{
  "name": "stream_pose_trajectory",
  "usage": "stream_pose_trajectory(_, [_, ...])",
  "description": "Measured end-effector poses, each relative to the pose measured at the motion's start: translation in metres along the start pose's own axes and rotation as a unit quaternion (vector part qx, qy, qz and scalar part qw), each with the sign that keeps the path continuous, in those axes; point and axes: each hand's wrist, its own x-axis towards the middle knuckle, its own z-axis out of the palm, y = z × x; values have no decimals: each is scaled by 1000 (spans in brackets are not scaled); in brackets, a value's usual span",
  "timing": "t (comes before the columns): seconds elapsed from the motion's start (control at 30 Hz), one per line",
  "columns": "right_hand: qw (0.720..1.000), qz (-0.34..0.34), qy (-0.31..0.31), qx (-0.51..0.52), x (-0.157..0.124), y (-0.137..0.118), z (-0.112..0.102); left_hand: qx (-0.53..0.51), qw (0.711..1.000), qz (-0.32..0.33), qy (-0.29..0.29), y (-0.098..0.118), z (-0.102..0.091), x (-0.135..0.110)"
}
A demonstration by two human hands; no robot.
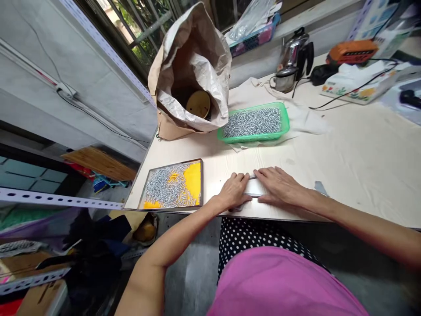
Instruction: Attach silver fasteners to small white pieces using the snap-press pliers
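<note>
My left hand and my right hand grip a flat, pale grey rectangular piece with darker long edges, one hand at each end. Fingers lie along its far edge and thumbs along its near edge, close to the table's front. Most of both ends is hidden under the hands. To the left lies a shallow dark-rimmed tray with a yellow bottom, partly covered by small silver screw-like pieces. Behind the hands, a green plastic basket holds many similar silver pieces. A small grey scrap rests near my right wrist.
A large open paper sack with a round yellowish object inside stands at the back left. Farther right are a metal kettle, a metal cup, an orange tool and a tissue box with a black cord.
</note>
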Motion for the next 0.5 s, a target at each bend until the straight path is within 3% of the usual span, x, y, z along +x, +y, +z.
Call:
stream_pose_trajectory(0.27, [994,19,-94,-52,8,-15,-26,27,999,20,-22,11,-5,4])
stream_pose_trajectory(0.5, [993,36,-113,-6,2,-26,-23,-2,1000,15,9,13,6,2])
